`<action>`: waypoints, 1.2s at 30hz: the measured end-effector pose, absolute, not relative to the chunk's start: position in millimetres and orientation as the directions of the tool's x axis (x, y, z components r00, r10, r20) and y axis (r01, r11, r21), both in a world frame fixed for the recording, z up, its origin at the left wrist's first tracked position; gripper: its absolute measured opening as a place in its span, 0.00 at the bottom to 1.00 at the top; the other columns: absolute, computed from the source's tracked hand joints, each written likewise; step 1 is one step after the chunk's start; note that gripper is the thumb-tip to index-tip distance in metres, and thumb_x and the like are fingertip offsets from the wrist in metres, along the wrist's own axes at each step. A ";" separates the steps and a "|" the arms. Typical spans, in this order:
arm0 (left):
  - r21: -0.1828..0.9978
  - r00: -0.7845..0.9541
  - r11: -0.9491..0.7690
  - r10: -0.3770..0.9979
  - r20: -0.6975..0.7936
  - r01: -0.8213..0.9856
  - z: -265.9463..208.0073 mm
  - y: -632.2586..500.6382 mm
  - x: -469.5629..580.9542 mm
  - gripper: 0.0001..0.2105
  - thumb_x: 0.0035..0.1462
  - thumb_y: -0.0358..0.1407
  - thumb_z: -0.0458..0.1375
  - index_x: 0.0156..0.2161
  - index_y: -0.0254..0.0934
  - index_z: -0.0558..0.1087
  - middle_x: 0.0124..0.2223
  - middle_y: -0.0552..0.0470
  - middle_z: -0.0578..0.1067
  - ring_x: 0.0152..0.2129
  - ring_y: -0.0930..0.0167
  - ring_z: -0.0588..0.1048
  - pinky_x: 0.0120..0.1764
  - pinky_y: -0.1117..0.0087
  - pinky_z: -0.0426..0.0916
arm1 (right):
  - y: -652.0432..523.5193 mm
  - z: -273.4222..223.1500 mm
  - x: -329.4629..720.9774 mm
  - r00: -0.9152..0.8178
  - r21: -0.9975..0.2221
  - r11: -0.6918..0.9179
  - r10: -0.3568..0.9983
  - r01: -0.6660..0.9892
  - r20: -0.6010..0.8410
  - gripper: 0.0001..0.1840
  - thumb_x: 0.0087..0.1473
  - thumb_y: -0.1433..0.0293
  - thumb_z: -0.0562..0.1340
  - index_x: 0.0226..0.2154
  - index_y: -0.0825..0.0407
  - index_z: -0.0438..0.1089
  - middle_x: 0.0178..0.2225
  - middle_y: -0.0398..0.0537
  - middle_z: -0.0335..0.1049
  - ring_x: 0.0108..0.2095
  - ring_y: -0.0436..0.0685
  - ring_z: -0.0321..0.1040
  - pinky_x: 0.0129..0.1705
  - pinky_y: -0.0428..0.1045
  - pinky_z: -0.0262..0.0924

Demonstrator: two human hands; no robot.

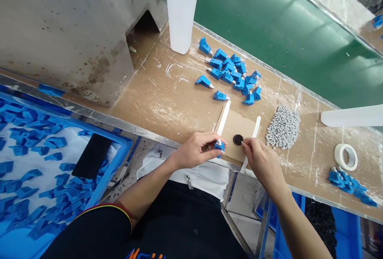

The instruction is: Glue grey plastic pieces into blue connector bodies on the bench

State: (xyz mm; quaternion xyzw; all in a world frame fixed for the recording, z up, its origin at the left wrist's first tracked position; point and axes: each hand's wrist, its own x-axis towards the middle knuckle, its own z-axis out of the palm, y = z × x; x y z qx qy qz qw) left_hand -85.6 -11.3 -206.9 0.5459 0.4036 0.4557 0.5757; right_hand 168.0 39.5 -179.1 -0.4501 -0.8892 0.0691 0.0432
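Note:
My left hand [200,149] pinches a small blue plastic part [220,147] with a white piece on its top, over the near edge of the bench. To its right, my right hand [263,161] has thumb and fingertips pressed together beside a small round black dish [238,139]; a tiny pale piece seems to be at the fingertips, too small to name. The dish sits on a cardboard square [239,125] between two white tape strips. Beyond lies a loose group of blue plastic parts [229,67], several with white tips. A pile of small grey pieces [283,128] is right of the cardboard.
A white bottle [182,11] stands at the back; another white container [353,116] lies at right. A tape roll [346,157] is near more blue parts. A metal housing [66,31] borders the left. Below it, a blue crate [119,147] holds blue parts and a black slab.

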 end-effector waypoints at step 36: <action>0.992 0.257 -0.062 0.962 0.089 -0.110 -211.1 -12.1 -84.1 0.09 0.64 0.36 0.62 0.45 0.34 0.79 0.35 0.51 0.74 0.28 0.73 0.72 0.31 0.73 0.67 | 79.9 -177.6 176.7 -0.506 -0.041 0.507 0.862 0.861 0.033 0.21 0.72 0.59 0.48 0.33 0.49 0.68 0.31 0.51 0.72 0.28 0.58 0.68 0.27 0.50 0.50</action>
